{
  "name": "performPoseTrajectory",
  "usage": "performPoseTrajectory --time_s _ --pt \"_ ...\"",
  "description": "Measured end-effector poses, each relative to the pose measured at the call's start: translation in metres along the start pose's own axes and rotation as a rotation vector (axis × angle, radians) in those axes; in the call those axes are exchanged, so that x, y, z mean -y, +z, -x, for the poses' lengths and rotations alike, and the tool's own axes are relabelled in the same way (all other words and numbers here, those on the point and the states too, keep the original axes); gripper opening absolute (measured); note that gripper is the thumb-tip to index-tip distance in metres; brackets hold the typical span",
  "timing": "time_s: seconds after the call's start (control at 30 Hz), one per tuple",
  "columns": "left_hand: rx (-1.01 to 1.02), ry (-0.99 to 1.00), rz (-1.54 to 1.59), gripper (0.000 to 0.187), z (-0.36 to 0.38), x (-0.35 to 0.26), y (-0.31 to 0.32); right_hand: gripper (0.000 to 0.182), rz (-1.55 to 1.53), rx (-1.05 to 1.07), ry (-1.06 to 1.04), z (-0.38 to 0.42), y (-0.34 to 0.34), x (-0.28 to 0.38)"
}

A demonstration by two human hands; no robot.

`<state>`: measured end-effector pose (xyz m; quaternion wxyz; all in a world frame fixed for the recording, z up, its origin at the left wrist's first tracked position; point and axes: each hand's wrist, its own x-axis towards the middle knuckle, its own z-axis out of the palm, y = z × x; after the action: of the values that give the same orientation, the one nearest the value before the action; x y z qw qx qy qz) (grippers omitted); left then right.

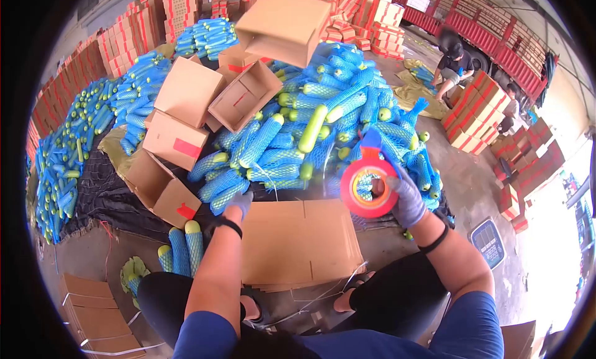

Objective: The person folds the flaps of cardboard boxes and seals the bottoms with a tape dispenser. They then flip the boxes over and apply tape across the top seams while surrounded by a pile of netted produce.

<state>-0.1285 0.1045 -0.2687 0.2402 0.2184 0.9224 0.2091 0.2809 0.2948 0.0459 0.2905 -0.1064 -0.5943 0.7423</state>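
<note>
The right hand [406, 200], in a purple glove, is closing its grip around a red tape dispenser [369, 185] carrying a roll of orange tape, fingers wrapping the roll's right edge, and is holding it up at about 3 o'clock from the frame's centre, just above the far right corner of a flattened cardboard box [298, 241]. The left hand [239, 204], also gloved, is resting fingers-down on the far left edge of that same flat box, at about 9 o'clock from the dispenser; whether its grip is pinching the cardboard or only pressing on it cannot be told. The flat box is lying on the floor between the person's knees, at 6 o'clock from the centre.

Beyond the hands, toward 12 o'clock, a large heap of green gourds in blue foam netting [323, 123] is spreading across a dark sheet. Several open cartons [186, 104] are sitting tilted at 10 o'clock, and one carton [282, 27] is standing on top of the heap. Three netted gourds [183, 250] are lying just beside the left forearm at 8 o'clock. A bundle of strapped flat cartons [93, 315] is lying at 7 o'clock. At 2 o'clock another person [453, 70] is crouching near stacked red-and-tan boxes [472, 113].
</note>
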Motion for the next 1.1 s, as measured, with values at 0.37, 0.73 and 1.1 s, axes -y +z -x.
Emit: performPoseTrajectory --time_s 0.37,0.73,1.1 --pt "0.564 0.202 -0.430 0.044 0.026 0.133 0.122 0.053 0.116 0.014 0.272 0.001 -0.068 -0.054" --pt "0.276 0.262 1.061 0.041 0.058 0.049 0.065 0.070 1.111 0.339 -0.375 -0.004 -0.038 -0.027" --pt "0.361 0.658 1.311 0.044 0.111 0.018 0.030 0.056 1.256 0.762 -0.403 0.039 0.013 -0.051"
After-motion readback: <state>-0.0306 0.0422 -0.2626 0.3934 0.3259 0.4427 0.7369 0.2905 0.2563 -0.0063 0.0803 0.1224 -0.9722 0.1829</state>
